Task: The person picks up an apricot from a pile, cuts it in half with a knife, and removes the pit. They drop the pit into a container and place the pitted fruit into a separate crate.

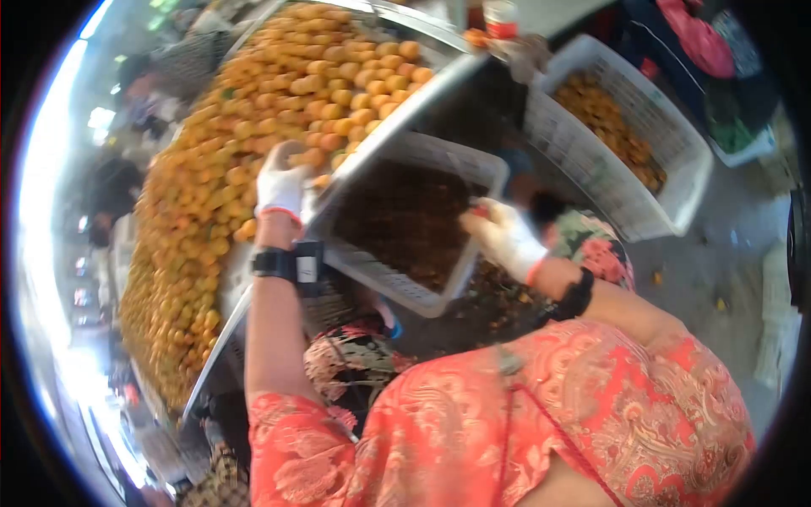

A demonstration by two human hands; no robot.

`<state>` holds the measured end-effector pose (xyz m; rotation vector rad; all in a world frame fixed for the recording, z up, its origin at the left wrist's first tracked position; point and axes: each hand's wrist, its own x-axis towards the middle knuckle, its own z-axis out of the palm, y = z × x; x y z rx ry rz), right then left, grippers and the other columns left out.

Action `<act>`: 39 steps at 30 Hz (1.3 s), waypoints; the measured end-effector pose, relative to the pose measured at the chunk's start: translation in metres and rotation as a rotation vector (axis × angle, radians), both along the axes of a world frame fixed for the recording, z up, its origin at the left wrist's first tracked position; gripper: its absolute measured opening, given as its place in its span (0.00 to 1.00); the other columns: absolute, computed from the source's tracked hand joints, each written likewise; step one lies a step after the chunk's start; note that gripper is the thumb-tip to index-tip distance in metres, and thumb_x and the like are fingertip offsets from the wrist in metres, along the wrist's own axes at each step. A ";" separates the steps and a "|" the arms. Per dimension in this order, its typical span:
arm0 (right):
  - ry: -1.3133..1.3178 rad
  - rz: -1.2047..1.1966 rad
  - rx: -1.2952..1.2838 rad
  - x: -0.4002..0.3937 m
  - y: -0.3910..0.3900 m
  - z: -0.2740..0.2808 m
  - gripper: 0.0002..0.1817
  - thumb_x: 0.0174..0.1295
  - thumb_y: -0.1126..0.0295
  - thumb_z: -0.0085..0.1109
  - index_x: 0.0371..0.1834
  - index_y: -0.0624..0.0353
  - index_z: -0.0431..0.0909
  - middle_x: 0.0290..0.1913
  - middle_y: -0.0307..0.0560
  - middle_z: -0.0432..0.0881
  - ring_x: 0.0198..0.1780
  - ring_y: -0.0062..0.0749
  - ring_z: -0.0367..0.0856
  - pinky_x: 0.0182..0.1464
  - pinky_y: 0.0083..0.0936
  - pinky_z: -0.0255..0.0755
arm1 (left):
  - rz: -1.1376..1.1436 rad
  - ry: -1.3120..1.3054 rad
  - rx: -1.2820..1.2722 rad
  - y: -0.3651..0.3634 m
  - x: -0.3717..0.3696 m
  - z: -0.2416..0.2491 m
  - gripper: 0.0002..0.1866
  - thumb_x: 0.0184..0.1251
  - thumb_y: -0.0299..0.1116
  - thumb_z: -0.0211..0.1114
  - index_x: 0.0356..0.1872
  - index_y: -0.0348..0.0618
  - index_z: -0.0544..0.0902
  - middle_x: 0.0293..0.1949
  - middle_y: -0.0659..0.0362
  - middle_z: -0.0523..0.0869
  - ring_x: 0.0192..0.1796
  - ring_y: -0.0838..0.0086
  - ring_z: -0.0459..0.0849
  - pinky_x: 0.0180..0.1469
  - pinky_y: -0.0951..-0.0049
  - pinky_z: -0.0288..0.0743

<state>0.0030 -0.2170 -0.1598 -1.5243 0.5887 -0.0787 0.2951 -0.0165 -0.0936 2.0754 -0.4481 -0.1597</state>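
My left hand [284, 182], in a white glove, reaches into the near edge of a large heap of round orange fruit [245, 127] that look like apricots. Its fingers curl around one apricot [313, 158] at the rim of the metal table [397, 118]. My right hand [508, 241], also gloved, is closed above the right rim of a white plastic crate [448, 145]. Something small and reddish shows at its fingertips, too blurred to name. Dark brown contents [397, 220] fill the crate, which stands below and between my hands.
A second white crate [617, 160] with orange-brown fruit pieces [610, 127] stands at the right. Beyond it a person in dark and pink clothing [693, 42] is partly visible. A jar with a red label [501, 19] sits by the table's far corner. Scraps [503, 296] litter the floor.
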 end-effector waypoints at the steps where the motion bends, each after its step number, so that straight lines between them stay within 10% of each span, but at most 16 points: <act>1: -0.013 -0.030 -0.031 -0.001 0.003 0.006 0.16 0.65 0.59 0.59 0.37 0.65 0.76 0.28 0.43 0.78 0.34 0.28 0.74 0.40 0.32 0.71 | 0.001 -0.024 -0.077 0.004 -0.017 0.015 0.20 0.51 0.23 0.66 0.49 0.41 0.84 0.42 0.55 0.86 0.40 0.71 0.84 0.44 0.73 0.79; 5: -0.028 -0.009 0.238 0.000 0.010 0.005 0.09 0.67 0.63 0.59 0.42 0.56 0.76 0.24 0.33 0.72 0.21 0.17 0.66 0.21 0.21 0.60 | -0.003 0.225 -0.382 0.017 -0.116 0.050 0.22 0.55 0.21 0.63 0.55 0.42 0.80 0.34 0.58 0.81 0.25 0.76 0.77 0.27 0.74 0.71; 12: -0.096 0.209 0.322 -0.013 0.074 0.049 0.05 0.68 0.66 0.54 0.36 0.52 0.72 0.19 0.30 0.68 0.12 0.15 0.61 0.13 0.18 0.53 | -0.050 0.624 -1.054 0.057 -0.250 0.073 0.22 0.61 0.20 0.66 0.57 0.38 0.78 0.42 0.57 0.82 0.36 0.71 0.83 0.37 0.73 0.79; 39: -0.489 0.578 0.006 -0.087 0.165 0.158 0.11 0.73 0.64 0.57 0.34 0.56 0.72 0.24 0.28 0.68 0.25 0.10 0.63 0.25 0.14 0.58 | -0.074 0.477 -1.098 0.150 -0.339 0.109 0.16 0.64 0.24 0.68 0.53 0.40 0.80 0.38 0.61 0.84 0.33 0.76 0.83 0.34 0.77 0.77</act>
